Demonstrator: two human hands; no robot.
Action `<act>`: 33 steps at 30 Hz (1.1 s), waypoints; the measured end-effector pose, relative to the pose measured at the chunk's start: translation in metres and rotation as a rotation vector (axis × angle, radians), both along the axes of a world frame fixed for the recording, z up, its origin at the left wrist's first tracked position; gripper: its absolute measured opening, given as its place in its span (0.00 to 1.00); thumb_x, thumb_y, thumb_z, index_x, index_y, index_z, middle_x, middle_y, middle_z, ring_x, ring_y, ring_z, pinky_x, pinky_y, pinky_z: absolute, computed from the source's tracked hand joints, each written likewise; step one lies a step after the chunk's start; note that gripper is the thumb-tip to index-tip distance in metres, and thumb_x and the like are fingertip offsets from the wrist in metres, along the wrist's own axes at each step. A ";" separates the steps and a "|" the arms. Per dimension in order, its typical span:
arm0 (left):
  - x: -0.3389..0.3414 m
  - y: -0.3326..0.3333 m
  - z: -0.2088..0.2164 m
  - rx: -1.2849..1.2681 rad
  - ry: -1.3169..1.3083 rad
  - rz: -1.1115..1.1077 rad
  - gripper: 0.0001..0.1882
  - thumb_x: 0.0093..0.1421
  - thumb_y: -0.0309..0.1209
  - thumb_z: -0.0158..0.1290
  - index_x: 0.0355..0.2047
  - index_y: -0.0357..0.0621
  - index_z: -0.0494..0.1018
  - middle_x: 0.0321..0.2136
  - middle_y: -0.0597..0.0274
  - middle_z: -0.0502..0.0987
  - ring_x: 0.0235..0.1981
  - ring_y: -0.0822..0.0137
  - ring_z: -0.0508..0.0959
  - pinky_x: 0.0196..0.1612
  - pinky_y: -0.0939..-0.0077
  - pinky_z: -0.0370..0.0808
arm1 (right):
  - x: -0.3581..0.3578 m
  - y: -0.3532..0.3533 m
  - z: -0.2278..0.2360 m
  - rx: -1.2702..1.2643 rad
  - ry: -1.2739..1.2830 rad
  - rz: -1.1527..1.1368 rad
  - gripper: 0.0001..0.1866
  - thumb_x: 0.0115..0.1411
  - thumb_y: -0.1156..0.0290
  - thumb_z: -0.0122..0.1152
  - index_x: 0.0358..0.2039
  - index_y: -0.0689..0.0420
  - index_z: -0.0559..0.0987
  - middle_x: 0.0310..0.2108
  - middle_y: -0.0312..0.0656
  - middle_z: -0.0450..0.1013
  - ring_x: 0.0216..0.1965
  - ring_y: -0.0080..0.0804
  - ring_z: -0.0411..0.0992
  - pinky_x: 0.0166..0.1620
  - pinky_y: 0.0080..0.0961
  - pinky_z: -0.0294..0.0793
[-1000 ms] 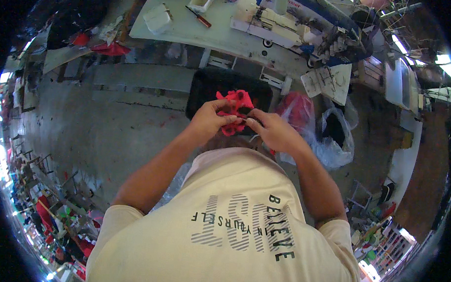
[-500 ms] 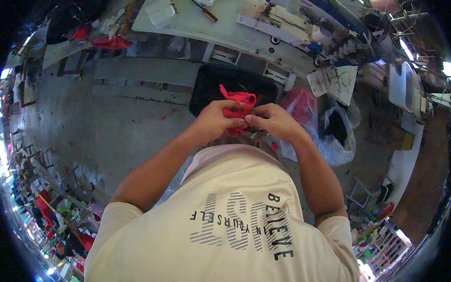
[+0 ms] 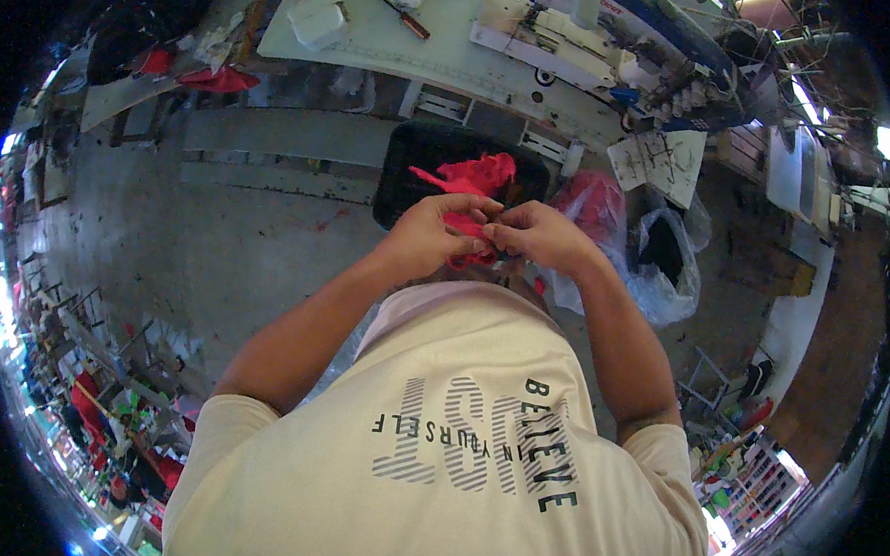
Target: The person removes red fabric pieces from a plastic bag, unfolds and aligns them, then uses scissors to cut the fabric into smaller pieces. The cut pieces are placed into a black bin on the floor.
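Head view: the red cloth (image 3: 481, 171) is held up in front of me, above the near part of a black tub (image 3: 397, 178). One portion fans out on the far side of my fingers; a smaller bunch with looped edges shows on the near side. My left hand (image 3: 437, 234) has the cloth pinched between thumb and fingers. My right hand (image 3: 540, 237) meets it at the cloth's right edge, thumb and fingers drawn together; whether these grip the cloth or some small item, I cannot tell.

Handling, in my judgement: light, limp and soft, unlikely to slip or break, but prone to fold over and hide its edges. The sound hold is a thumb-and-finger pinch at the gathered middle, with the other hand taking an edge close by so that the stretch between is kept taut.

The tub rests just short of the pale surface (image 3: 433, 70). To its right lie a clear bag with red contents (image 3: 592, 200) and, nearer, a clear bag with dark contents (image 3: 688, 286). On the surface I note a white container (image 3: 319, 21) at left, a dark-handled tool (image 3: 412, 24) beside it, and a sewing machine (image 3: 546, 41) at right. A white panel (image 3: 665, 158) sits near the surface's right end.
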State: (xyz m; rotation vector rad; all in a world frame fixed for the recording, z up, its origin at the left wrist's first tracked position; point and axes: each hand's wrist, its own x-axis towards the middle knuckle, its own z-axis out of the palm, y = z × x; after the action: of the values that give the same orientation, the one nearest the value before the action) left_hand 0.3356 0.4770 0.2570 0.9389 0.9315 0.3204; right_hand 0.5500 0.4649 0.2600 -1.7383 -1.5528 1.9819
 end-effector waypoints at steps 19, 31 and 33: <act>0.007 -0.004 -0.019 0.132 0.221 -0.167 0.32 0.47 0.24 0.66 0.55 0.45 0.72 0.38 0.64 0.77 0.38 0.72 0.77 0.42 0.76 0.76 | -0.006 -0.024 -0.007 0.011 -0.092 -0.112 0.24 0.59 0.51 0.59 0.39 0.62 0.80 0.25 0.38 0.74 0.27 0.26 0.71 0.29 0.25 0.70; -0.004 -0.001 -0.035 0.197 0.289 -0.004 0.29 0.48 0.25 0.66 0.53 0.48 0.72 0.41 0.60 0.78 0.38 0.67 0.79 0.44 0.72 0.76 | 0.016 -0.046 -0.016 0.096 -0.073 -0.500 0.21 0.62 0.52 0.56 0.33 0.61 0.79 0.23 0.31 0.69 0.22 0.19 0.62 0.26 0.21 0.60; -0.004 0.005 -0.036 0.187 0.268 0.049 0.28 0.49 0.25 0.66 0.52 0.48 0.72 0.40 0.61 0.77 0.38 0.68 0.79 0.44 0.72 0.76 | 0.030 -0.059 -0.014 0.079 -0.084 -0.584 0.20 0.63 0.53 0.56 0.32 0.59 0.78 0.23 0.29 0.67 0.22 0.17 0.60 0.25 0.19 0.57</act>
State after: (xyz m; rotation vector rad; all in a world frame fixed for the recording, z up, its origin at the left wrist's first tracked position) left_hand 0.3320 0.4818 0.2206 1.1511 1.1863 0.3328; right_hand 0.5803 0.4059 0.2465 -1.9670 -0.9600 1.5546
